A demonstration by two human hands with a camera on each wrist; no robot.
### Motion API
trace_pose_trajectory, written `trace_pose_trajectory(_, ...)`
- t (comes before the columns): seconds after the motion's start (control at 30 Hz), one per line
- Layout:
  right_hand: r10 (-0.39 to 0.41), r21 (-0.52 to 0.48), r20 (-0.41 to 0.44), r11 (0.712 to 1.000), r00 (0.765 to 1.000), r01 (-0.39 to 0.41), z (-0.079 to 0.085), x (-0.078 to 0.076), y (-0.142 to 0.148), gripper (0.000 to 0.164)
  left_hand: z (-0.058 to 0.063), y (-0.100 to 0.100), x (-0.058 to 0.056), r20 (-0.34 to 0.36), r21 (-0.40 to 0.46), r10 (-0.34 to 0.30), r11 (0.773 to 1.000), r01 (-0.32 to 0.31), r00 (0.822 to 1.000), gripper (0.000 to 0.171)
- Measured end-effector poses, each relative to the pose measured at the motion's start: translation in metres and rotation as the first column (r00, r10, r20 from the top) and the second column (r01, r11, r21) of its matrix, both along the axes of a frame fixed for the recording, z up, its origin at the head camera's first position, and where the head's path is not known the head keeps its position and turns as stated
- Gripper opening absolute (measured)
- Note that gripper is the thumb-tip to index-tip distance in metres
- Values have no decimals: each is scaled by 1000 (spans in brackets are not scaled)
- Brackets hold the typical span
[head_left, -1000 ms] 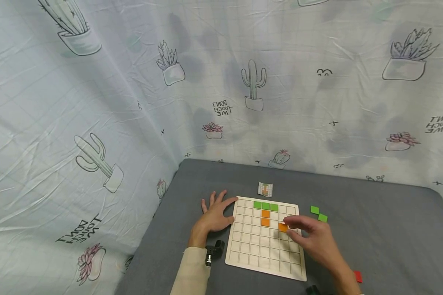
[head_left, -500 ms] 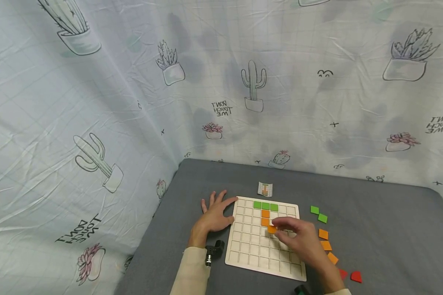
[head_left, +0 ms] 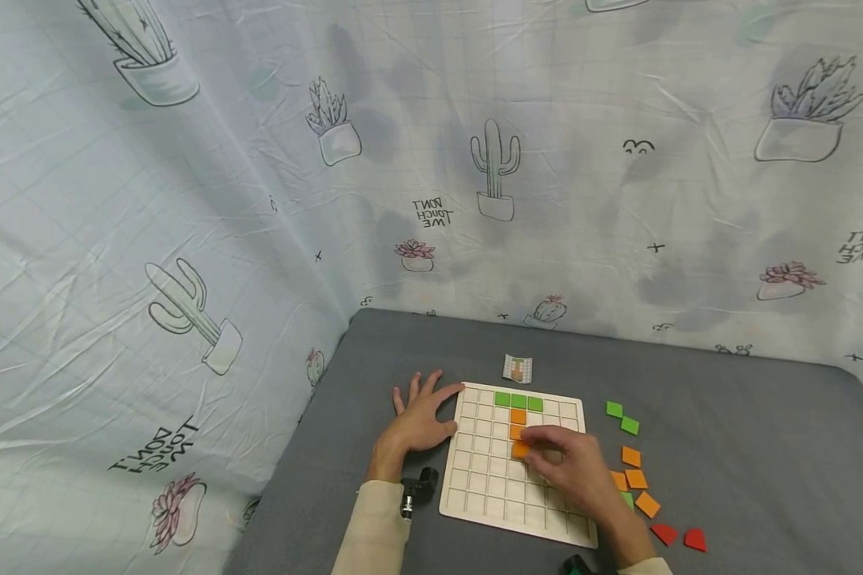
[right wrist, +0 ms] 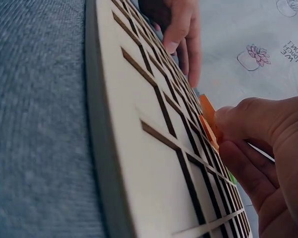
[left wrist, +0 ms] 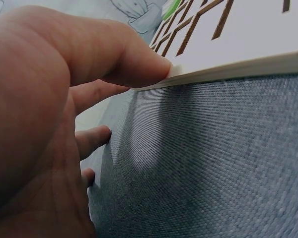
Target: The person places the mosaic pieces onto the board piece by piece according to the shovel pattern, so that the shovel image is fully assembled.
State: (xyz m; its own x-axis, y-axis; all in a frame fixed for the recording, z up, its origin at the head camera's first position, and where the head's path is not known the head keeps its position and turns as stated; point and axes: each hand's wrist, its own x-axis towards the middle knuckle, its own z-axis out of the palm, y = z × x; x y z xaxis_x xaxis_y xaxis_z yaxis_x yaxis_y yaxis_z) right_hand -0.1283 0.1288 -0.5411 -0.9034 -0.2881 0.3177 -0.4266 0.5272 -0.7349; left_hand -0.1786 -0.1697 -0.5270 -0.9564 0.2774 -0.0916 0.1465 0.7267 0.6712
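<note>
A pale wooden grid board [head_left: 467, 483] lies on the grey table. Three green square tiles [head_left: 518, 401] form a row near its far edge, with two orange tiles [head_left: 518, 416] in a column below the middle one. My right hand [head_left: 571, 467] pinches another orange tile [head_left: 520, 451] between thumb and fingers at the near end of that column. The right wrist view shows this tile [right wrist: 207, 110] tilted against the grid. My left hand [head_left: 419, 423] has its fingers spread, thumb [left wrist: 149, 69] and index finger touching the board's left edge; the others reach the table.
A small card [head_left: 518, 369] with a printed pattern lies beyond the board. Right of it are loose green tiles [head_left: 614, 409], several orange tiles [head_left: 636, 478] and two red pieces [head_left: 695, 539]. A plant-print cloth [head_left: 582, 200] hangs behind the table.
My right hand has moved left across the board with the orange tile, bringing it to the orange column. More loose tiles on the right are uncovered. The left hand has stayed still.
</note>
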Motion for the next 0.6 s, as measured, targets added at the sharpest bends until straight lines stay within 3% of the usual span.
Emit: trace_pose_trajectory(0.6,-10,101,-147,995,989,25,-3,0,-8,38,2,0,-1,-3,-1,1,1000,-1,1000,67)
